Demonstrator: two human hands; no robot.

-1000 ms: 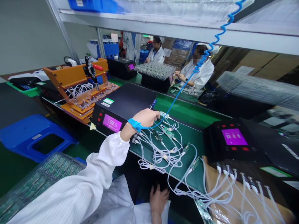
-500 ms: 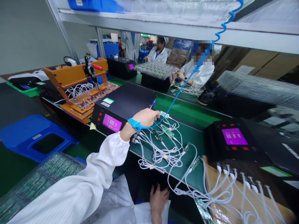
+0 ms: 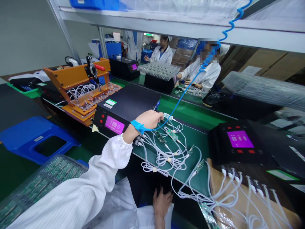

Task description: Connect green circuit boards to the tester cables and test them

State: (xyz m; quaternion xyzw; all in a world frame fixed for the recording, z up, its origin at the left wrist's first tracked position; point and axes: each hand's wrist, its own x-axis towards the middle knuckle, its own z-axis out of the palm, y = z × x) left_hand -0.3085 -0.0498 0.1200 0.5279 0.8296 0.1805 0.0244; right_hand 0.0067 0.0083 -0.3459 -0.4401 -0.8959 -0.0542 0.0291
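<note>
My left hand [image 3: 151,120], with a blue wrist strap [image 3: 137,126], reaches over the far end of the bench. Its fingers are curled closed by a dark circuit board; what they hold, if anything, is hidden under them. Right beside the fingertips lies a pale circuit board [image 3: 168,116]. Green circuit boards [image 3: 172,135] on white cables [image 3: 164,159] spread to the right. Behind the wrist stands a black test box [image 3: 130,105] with a lit purple screen [image 3: 114,124]. My right hand [image 3: 162,202] rests low on my lap, fingers spread and holding nothing.
An orange clamp fixture [image 3: 78,76] stands at the left, above a blue stool [image 3: 35,136]. Trays of circuit boards [image 3: 47,178] lie at the lower left. Another black box [image 3: 219,143] is at the right. A coiled blue cord [image 3: 228,28] hangs down. Co-workers sit across the bench.
Both my hands hold nearly the same positions. Across the bench, a co-worker's arms have moved apart. The view has shifted very slightly.
</note>
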